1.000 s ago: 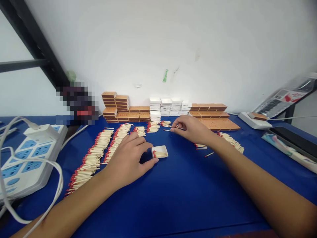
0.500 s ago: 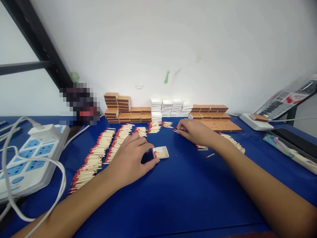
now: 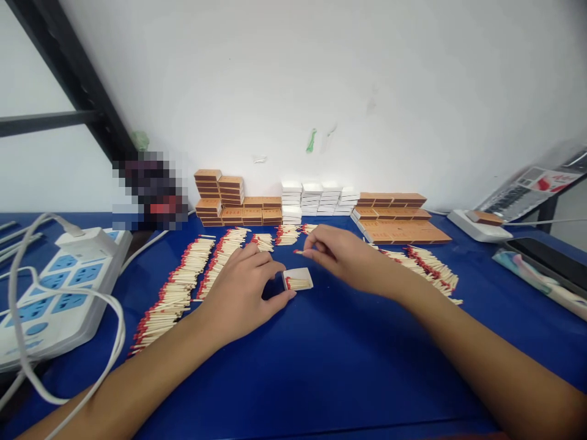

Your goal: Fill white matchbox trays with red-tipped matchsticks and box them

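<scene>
- Pixelled out at the back left: a dark patch (image 3: 149, 189), nothing readable.
- Cut off by the lower edge: both forearms. Cut off at the right edge: a dark phone (image 3: 548, 260).
- Too small to count: the red-tipped sticks inside the white tray (image 3: 299, 279), set on the blue counter (image 3: 348, 360) near its middle.
- Left hand (image 3: 243, 290) palm down, fingers curled, forefinger and thumb pinching the tray's left end.
- Right hand (image 3: 342, 256) reaching in just beyond the tray, fingers closed on a match (image 3: 301, 251), red head pointing left. Cannot tell whether one stick or several.
- Left of the hands, long rows of matches (image 3: 183, 284). Behind the right wrist, a looser heap (image 3: 431, 266).
- Along the wall, brown sleeves (image 3: 232, 201) in stacks, white stacks (image 3: 316, 198) beside them, and flat brown packs (image 3: 398, 223) further right.
- Far left, a power strip (image 3: 50, 293) under a looping white cable (image 3: 114, 330).
</scene>
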`<state>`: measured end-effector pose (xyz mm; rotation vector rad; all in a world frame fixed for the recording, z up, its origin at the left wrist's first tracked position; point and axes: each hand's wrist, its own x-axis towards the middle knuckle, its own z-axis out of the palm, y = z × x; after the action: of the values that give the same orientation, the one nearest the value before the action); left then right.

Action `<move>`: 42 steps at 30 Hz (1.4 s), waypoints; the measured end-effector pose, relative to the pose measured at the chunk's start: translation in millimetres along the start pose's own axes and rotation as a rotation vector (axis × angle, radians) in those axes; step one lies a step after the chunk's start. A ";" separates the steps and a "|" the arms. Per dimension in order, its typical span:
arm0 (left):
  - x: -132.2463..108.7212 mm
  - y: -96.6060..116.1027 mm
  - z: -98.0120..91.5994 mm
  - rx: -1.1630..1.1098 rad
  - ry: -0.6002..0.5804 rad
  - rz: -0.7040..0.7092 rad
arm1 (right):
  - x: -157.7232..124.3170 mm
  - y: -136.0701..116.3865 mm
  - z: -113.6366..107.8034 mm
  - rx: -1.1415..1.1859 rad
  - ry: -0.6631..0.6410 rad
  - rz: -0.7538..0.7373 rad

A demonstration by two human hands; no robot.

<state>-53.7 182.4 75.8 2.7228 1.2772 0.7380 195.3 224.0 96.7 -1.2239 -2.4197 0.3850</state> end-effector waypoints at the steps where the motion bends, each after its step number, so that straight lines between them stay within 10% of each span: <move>1: 0.2 0.1 -0.2 0.001 -0.003 -0.001 | -2.1 -10.2 3.0 0.037 -0.021 -0.015; 15: -0.7 -0.3 0.7 0.009 -0.011 0.008 | -6.6 -17.2 -8.0 -0.036 -0.118 -0.047; 20: -0.8 -0.1 1.1 0.008 0.001 0.019 | 1.6 17.2 -27.3 -0.221 0.057 0.134; 25: -0.2 -0.9 0.7 -0.006 -0.002 0.020 | 4.6 57.1 -30.9 -0.406 -0.058 0.323; 42: -0.2 -0.8 0.0 -0.010 -0.007 0.012 | 8.0 84.9 -18.3 -0.399 -0.052 0.271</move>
<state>-54.4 182.8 75.6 2.7251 1.2541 0.7333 259.3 280.7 79.5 -1.7391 -2.4533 0.0028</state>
